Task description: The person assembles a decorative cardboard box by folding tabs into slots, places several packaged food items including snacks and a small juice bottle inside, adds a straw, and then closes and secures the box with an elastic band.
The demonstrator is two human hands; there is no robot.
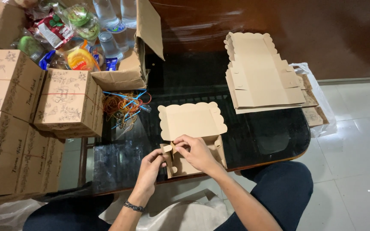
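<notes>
While I am watching from the head camera, I am logging these values:
Box: kraft box blank is lying on the glass table, long axis running left to right, scalloped lid pointing away.
Left hand: fingers pinching the near-left corner flap.
Right hand: fingers closing on that flap, nearer the box.
Hidden: tab slot, probably under the fingers.

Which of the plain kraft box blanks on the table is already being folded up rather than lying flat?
The scallop-edged box blank under the left hand and right hand, with side walls raised. The stack of blanks further right lies flat, untouched.
</notes>
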